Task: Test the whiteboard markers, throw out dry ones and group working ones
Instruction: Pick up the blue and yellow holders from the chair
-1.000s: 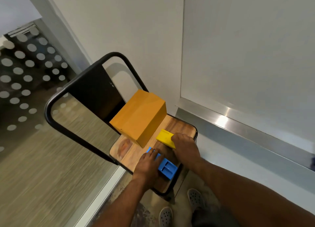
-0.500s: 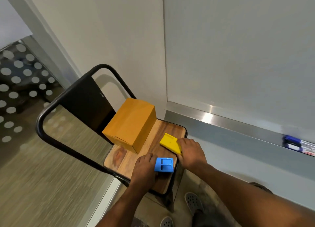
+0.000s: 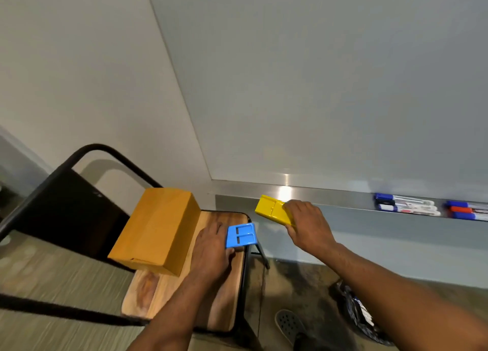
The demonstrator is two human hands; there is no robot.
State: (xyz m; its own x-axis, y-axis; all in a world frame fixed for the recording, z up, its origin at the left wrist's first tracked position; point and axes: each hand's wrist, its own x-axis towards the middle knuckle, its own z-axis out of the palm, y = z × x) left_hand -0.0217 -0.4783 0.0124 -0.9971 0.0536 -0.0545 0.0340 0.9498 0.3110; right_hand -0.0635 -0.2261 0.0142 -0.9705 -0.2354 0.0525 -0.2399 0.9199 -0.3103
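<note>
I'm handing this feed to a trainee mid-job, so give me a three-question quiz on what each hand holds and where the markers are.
1. True or false: the right hand holds the yellow holder.
2. The blue holder is gripped by which hand? A) left B) right C) neither
3. Fill in: the markers lie in the whiteboard's ____.

Key: 1 true. 2 A, the left hand, over the chair beside the cardboard box. 3 tray.
</note>
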